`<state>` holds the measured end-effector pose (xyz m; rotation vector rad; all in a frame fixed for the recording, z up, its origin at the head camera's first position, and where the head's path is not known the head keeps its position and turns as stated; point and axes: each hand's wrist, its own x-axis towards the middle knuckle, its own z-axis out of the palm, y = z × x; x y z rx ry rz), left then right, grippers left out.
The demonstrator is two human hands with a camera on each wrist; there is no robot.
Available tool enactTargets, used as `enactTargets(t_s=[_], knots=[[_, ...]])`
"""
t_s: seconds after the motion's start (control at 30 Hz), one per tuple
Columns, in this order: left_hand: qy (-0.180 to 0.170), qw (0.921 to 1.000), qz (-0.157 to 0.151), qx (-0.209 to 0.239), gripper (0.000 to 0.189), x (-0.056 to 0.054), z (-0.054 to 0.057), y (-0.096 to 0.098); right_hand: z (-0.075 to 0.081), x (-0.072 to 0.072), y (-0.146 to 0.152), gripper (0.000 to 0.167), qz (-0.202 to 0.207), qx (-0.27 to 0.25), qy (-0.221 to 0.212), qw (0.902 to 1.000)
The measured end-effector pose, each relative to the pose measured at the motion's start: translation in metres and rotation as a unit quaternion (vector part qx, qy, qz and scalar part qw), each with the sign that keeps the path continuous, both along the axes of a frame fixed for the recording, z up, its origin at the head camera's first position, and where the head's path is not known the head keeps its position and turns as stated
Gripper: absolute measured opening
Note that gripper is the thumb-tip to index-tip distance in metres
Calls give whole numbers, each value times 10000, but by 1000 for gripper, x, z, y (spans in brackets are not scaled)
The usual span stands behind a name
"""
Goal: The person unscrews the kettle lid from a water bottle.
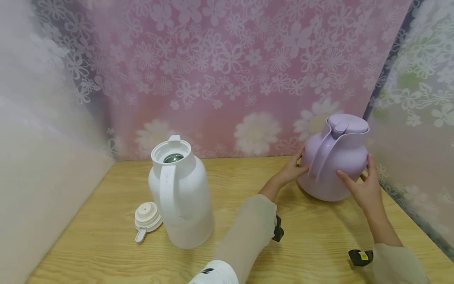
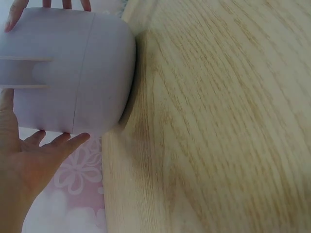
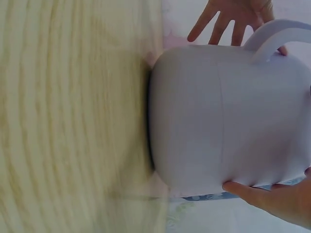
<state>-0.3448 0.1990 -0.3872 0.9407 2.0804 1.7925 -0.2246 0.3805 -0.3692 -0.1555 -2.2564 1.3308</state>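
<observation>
A lilac vacuum jug point(image 1: 349, 157) stands upright at the right of the wooden table, lid on, its handle facing the near side. My left hand point(image 1: 289, 173) holds its left side, thumb beside the handle and fingers spread along the body. On the opposite side my right hand point(image 1: 369, 193) grips the body, thumb in front and fingers round the right. In the left wrist view the left hand's fingertips point(image 2: 80, 138) lie against the jug's wall. Close to the tabletop, the jug's base shows a dark line beneath it in the right wrist view.
Left of my arms stands a white vacuum jug point(image 1: 186, 201), its mouth uncovered and handle toward me. Its white stopper point(image 1: 147, 217) lies on the wooden table point(image 1: 106, 256) beside it. A pink flowered curtain point(image 1: 213, 79) closes off the back, and sheets hang at both sides.
</observation>
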Motion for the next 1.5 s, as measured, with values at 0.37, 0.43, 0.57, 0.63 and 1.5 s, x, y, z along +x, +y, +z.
enactTargets(t_s=[0.37,0.43,0.57,0.63,1.5], knots=[[-124,9999,-80,-42,80,-3,3,2,-18,-9,11,103,212,-171,-32,9996],[-82,9999,-41,-43,81,-3,3,2,-20,-12,12,104,198,-196,-30,9996],[-34,9999,-116,101,86,-4,4,2,-24,-15,15,107,179,51,102,9998],[52,9995,-232,216,88,-5,4,3,-25,-15,16,110,207,213,183,9994],[723,9963,-240,401,91,1,-1,3,-23,-4,16,111,401,210,97,9989]])
